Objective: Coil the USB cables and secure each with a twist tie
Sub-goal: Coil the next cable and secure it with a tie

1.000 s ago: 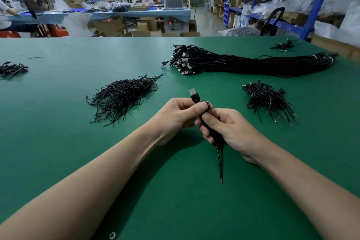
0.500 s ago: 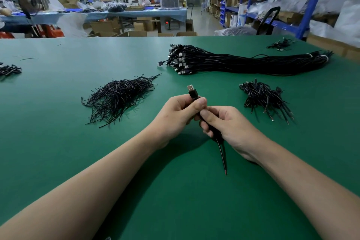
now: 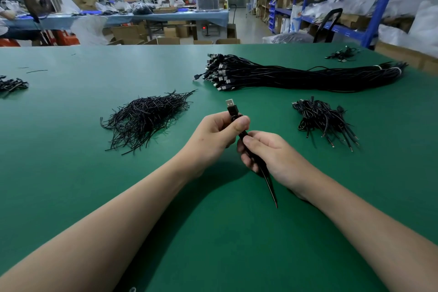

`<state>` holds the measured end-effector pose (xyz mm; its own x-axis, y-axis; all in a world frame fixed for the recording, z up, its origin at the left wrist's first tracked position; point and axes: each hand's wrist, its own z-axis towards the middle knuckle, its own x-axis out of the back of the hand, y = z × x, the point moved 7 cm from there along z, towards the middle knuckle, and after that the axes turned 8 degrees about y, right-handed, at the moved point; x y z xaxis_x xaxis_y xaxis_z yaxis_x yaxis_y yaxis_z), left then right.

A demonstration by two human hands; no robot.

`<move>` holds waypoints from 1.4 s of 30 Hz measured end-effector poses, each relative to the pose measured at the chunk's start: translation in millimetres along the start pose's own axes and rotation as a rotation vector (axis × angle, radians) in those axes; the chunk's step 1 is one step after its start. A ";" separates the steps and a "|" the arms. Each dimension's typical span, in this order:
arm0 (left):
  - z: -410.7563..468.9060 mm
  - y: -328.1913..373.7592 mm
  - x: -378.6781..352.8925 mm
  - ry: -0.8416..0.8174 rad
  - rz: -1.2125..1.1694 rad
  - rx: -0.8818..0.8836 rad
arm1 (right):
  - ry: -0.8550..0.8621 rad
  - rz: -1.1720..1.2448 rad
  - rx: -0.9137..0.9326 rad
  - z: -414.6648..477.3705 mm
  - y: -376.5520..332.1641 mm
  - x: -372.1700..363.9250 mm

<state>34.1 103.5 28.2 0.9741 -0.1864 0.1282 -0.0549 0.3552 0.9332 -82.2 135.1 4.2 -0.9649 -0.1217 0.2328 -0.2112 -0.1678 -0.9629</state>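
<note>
The cable [image 3: 239, 123], its long axis run from 11 to 5 o'clock, is pinched near the plug by the left hand [image 3: 219, 136] and gripped lower by the right hand [image 3: 272, 154].

The left hand [image 3: 214, 136] has turned a little since one second ago: its thumb now lies flat over the thin black USB cable bundle [image 3: 254, 159] just under the silver plug, and the small loop seen there before is covered. The right hand [image 3: 272, 154] has slid slightly lower along the bundle. The loose tail below it now points more to the right.
</note>
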 end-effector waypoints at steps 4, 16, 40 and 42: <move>-1.0 1.0 -2.2 -0.030 -0.026 -0.019 | 0.012 0.004 0.056 -0.8 -2.9 -0.6; 16.6 16.6 90.8 0.407 1.102 -0.067 | 0.291 -0.165 0.114 3.4 -4.7 32.9; 14.0 -3.9 155.1 0.294 1.589 0.303 | 0.251 -0.217 0.095 0.3 -4.7 25.7; 14.5 -7.2 150.6 0.261 1.621 0.292 | 0.254 -0.206 0.092 1.0 -4.3 25.9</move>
<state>178.1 59.6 45.7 -0.1226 0.3376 0.9333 -0.9842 -0.1622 -0.0707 -106.1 131.7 14.5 -0.9138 0.1695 0.3691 -0.4023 -0.2528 -0.8799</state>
